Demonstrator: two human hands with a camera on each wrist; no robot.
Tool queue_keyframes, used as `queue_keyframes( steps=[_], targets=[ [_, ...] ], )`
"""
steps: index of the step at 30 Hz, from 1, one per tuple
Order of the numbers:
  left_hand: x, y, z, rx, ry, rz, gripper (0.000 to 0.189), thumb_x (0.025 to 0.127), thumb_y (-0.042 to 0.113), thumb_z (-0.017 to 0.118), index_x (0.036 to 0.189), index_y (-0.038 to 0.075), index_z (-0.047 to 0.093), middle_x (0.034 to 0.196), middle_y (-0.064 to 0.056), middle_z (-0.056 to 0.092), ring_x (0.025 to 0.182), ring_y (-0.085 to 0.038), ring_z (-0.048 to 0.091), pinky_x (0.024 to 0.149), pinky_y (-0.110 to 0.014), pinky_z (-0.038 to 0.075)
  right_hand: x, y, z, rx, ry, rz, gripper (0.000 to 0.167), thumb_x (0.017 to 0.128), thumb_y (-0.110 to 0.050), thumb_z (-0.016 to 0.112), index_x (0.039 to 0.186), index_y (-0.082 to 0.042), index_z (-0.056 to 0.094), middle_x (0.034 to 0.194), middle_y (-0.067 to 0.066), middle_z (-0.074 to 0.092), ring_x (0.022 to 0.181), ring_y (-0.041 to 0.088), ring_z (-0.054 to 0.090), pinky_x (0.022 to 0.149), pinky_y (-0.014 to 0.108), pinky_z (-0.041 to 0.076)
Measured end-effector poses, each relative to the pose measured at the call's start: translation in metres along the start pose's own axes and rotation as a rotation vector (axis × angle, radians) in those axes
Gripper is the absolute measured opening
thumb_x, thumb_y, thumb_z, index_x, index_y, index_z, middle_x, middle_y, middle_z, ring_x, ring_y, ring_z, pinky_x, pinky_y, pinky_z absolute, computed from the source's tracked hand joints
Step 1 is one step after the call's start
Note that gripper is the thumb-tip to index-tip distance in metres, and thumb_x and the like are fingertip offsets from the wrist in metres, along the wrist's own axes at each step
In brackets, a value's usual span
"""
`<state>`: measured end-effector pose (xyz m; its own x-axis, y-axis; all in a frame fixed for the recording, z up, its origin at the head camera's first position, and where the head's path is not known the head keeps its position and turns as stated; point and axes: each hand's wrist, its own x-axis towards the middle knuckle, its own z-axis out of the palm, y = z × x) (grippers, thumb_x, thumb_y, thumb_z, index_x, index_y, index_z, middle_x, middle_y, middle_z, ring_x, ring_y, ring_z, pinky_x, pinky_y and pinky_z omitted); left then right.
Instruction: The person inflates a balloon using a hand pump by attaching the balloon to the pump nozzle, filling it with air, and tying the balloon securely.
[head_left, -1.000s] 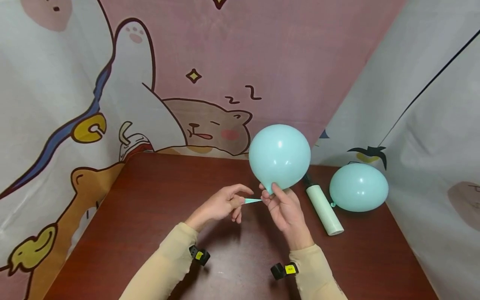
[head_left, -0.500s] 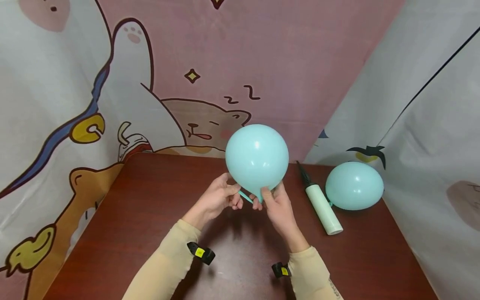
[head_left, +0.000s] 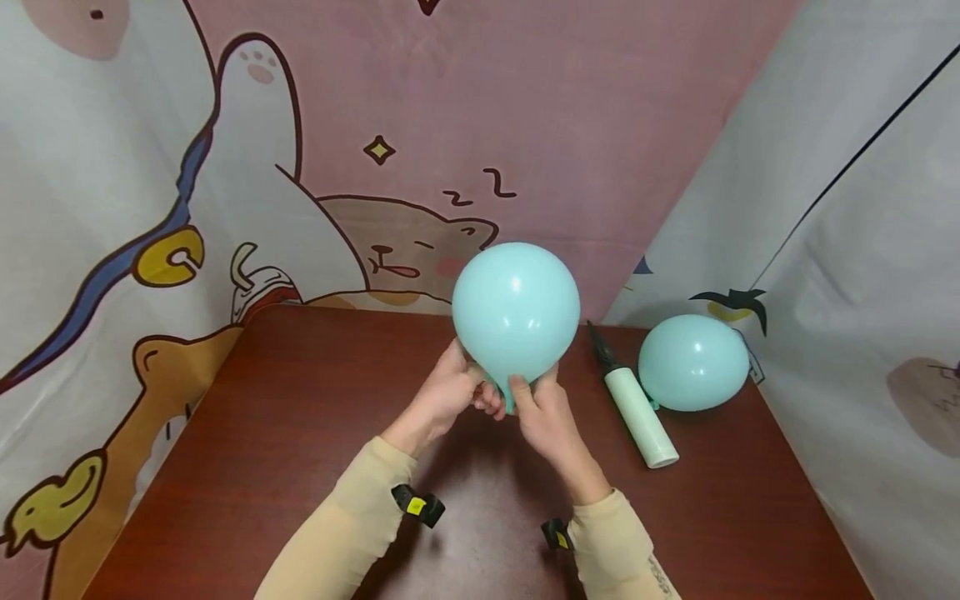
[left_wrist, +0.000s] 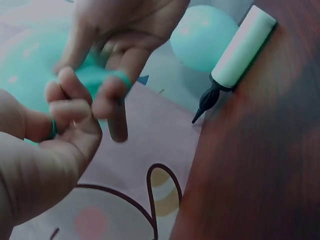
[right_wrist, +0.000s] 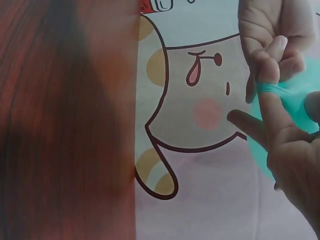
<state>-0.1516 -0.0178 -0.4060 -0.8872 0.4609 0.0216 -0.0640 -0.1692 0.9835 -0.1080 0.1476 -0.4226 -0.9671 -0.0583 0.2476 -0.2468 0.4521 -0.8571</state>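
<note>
A round, inflated light-teal balloon (head_left: 516, 312) is held above the table between both hands, its narrow neck pointing down. My right hand (head_left: 551, 417) pinches the base of the neck with the thumb, and in the right wrist view the stretched neck (right_wrist: 272, 89) loops round one finger. My left hand (head_left: 441, 396) is close beside it, partly behind the balloon's lower edge. Seen from the left wrist, the left hand (left_wrist: 65, 145) has curled fingers and a bit of teal rubber at its thumb. The fingertips of both hands meet at the neck.
To the right on the dark red-brown table (head_left: 300, 467) lies a pale green hand pump (head_left: 641, 417) with a black nozzle. A second inflated teal balloon (head_left: 693, 362), knotted, rests beside it. A cartoon-printed cloth (head_left: 570, 125) hangs behind the table.
The balloon and right hand have shifted left, and the left hand has come in against the right. The neck end, earlier stretched visibly between the hands, is now mostly hidden in the head view.
</note>
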Motion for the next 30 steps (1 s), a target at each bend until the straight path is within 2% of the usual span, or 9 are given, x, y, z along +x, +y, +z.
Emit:
queue_keyframes(
  steps=[5,11,14,16,19,21,24,27,30],
  targets=[
    [-0.006,-0.001,0.017,0.203,0.119,0.043,0.022,0.107,-0.003,0.032,0.126,0.003,0.040,0.062,-0.008,0.051,0.054,-0.024,0.056,0.057,-0.034,0.052,0.004,0.001,0.005,-0.073,0.033,0.037,0.030,0.110,-0.018,0.043,0.127,0.004,0.033,0.074,0.007,0.053,0.066,0.020,0.050,0.065,0.038,0.046],
    [-0.015,-0.012,0.039,0.436,0.272,0.098,0.056,0.107,0.002,0.044,0.155,0.000,0.014,0.066,-0.007,0.062,0.056,-0.023,0.061,0.058,-0.030,0.049,0.005,0.003,0.014,0.042,0.143,0.104,0.051,0.112,-0.021,0.036,0.157,-0.008,0.017,0.083,0.018,0.062,0.066,0.022,0.055,0.065,0.038,0.048],
    [-0.019,-0.018,0.048,0.427,0.353,0.102,0.071,0.106,0.003,0.049,0.162,0.002,0.005,0.072,-0.009,0.065,0.059,-0.014,0.058,0.058,-0.027,0.047,0.004,0.002,0.020,0.199,0.192,0.137,0.056,0.112,-0.023,0.037,0.163,-0.016,0.014,0.092,0.026,0.062,0.070,0.019,0.055,0.068,0.033,0.049],
    [-0.021,-0.022,0.054,0.391,0.391,0.099,0.066,0.106,0.002,0.051,0.160,0.000,0.014,0.077,-0.009,0.066,0.063,-0.010,0.057,0.058,-0.025,0.046,0.004,0.000,0.023,0.352,0.222,0.142,0.055,0.112,-0.024,0.041,0.163,-0.018,0.019,0.110,0.026,0.063,0.079,0.014,0.061,0.072,0.028,0.051],
    [-0.023,-0.025,0.058,0.317,0.435,0.084,0.043,0.106,0.002,0.050,0.145,-0.004,0.033,0.078,-0.010,0.066,0.065,-0.010,0.056,0.058,-0.024,0.043,0.003,-0.004,0.024,0.591,0.239,0.140,0.056,0.111,-0.023,0.046,0.162,-0.018,0.022,0.120,0.027,0.061,0.078,0.012,0.067,0.064,0.023,0.053],
    [-0.024,-0.026,0.058,0.305,0.443,0.072,0.024,0.107,0.002,0.049,0.129,-0.004,0.041,0.075,-0.010,0.066,0.063,-0.011,0.057,0.057,-0.023,0.042,0.003,-0.006,0.023,0.689,0.257,0.137,0.058,0.110,-0.021,0.049,0.162,-0.018,0.022,0.140,0.021,0.055,0.091,0.013,0.072,0.066,0.022,0.056],
    [-0.023,-0.024,0.055,0.358,0.416,0.053,0.008,0.108,0.003,0.049,0.112,-0.002,0.045,0.065,-0.011,0.065,0.054,-0.015,0.060,0.054,-0.023,0.041,0.003,-0.008,0.022,0.825,0.285,0.128,0.057,0.109,-0.014,0.051,0.160,-0.014,0.025,0.143,0.021,0.053,0.096,0.020,0.074,0.077,0.026,0.060],
    [-0.025,-0.022,0.053,0.446,0.337,0.010,0.007,0.108,0.004,0.049,0.101,0.001,0.050,0.058,-0.007,0.063,0.050,-0.018,0.063,0.051,-0.024,0.043,0.004,-0.008,0.022,0.928,0.315,0.118,0.057,0.108,-0.007,0.052,0.158,-0.012,0.027,0.145,0.020,0.050,0.105,0.026,0.074,0.098,0.038,0.056],
    [-0.030,-0.019,0.056,0.500,0.254,-0.027,0.014,0.107,0.002,0.049,0.093,0.003,0.053,0.056,-0.005,0.062,0.046,-0.014,0.063,0.048,-0.025,0.046,0.005,-0.006,0.022,0.916,0.332,0.122,0.057,0.107,-0.005,0.052,0.158,-0.012,0.028,0.146,0.019,0.049,0.108,0.029,0.072,0.101,0.045,0.054]
  ],
)
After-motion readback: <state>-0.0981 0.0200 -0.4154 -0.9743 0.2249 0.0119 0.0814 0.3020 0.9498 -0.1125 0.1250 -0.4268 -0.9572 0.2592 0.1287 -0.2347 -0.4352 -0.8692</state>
